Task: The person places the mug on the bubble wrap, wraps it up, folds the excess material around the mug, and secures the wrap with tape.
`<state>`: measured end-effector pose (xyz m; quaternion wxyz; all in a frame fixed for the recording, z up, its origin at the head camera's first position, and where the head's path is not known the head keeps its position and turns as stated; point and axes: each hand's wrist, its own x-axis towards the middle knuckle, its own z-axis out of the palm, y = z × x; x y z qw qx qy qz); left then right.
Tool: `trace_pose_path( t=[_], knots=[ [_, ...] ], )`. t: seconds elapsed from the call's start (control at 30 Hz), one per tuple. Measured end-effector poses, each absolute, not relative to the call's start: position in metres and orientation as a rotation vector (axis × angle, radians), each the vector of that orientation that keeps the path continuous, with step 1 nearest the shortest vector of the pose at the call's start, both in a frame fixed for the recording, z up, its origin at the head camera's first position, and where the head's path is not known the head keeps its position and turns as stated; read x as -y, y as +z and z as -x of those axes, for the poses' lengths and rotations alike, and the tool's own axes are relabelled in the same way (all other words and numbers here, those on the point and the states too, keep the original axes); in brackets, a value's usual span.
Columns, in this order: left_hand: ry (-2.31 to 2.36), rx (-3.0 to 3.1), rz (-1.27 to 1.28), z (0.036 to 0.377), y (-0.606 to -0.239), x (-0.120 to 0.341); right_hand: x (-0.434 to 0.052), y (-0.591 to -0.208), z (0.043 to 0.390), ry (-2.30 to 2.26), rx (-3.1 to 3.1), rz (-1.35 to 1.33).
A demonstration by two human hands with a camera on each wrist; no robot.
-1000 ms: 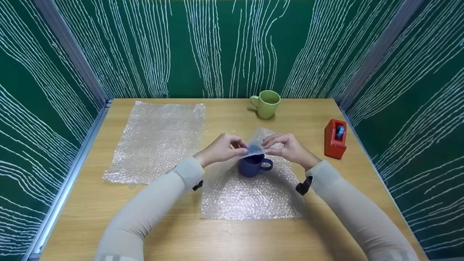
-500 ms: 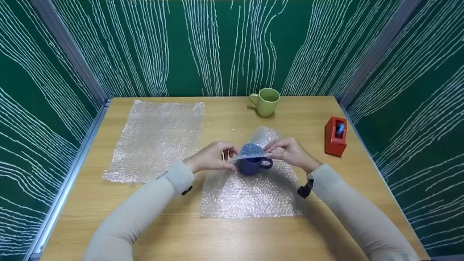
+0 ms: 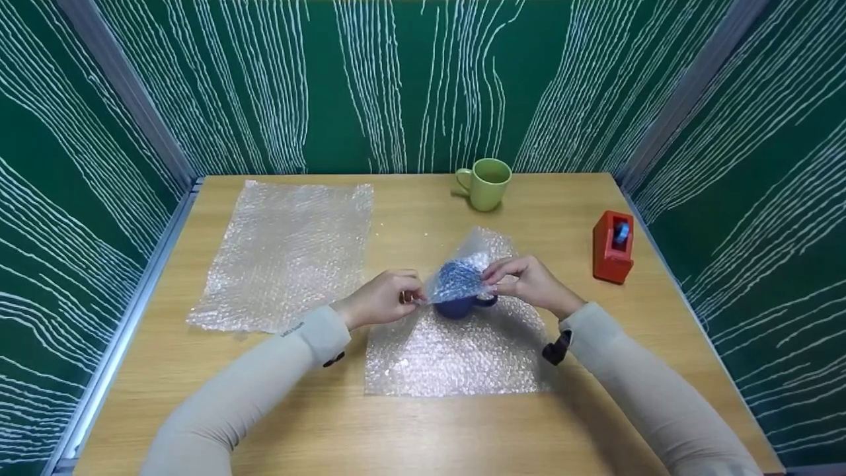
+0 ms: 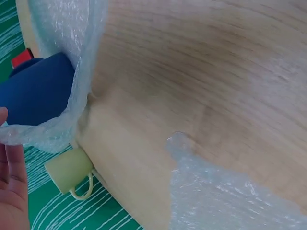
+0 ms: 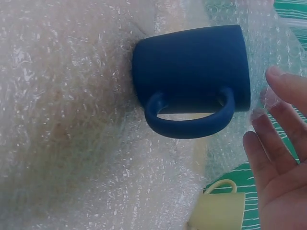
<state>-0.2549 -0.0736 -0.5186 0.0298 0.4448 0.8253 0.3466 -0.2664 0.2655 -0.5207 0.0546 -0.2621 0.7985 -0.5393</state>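
A dark blue mug stands upright on a sheet of bubble wrap. The sheet's far edge is folded over the mug's mouth, so the rim is seen only through the plastic in the head view. My left hand pinches this folded edge at the left of the mug. On the other side my right hand pinches the same edge between thumb and fingers. In the right wrist view the mug's handle sticks out uncovered. Neither hand touches the mug itself as far as I see.
A second bubble wrap sheet lies flat on the table at the left. Toward the back stands a green mug, and a red tape dispenser sits near the right edge. Green walls enclose the table.
The folded edge has come down toward me over the mug's mouth. My left hand has moved left and down, loosening and then pinching the edge again; my right hand has shifted slightly downward.
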Motion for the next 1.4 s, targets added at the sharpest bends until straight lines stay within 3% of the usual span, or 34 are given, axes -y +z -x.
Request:
trace_pose_path(
  t=[0.23, 0.5, 0.8, 1.4],
  knots=[
    [1.067, -2.403, -1.279, 0.260, -0.517, 0.070, -0.267, -0.528, 0.266, -1.661, -2.414, 0.891],
    [1.294, -2.319, -0.935, 0.281, -0.499, 0.055, -0.268, -0.535, 0.263, -1.627, -2.478, 0.892],
    [1.232, -2.315, -0.599, 0.304, -0.497, 0.029, -0.268, -0.538, 0.261, -1.579, -2.540, 0.842],
    [1.370, -2.287, -0.513, 0.310, -0.511, 0.002, -0.271, -0.537, 0.257, -1.630, -2.535, 0.876]
  ],
)
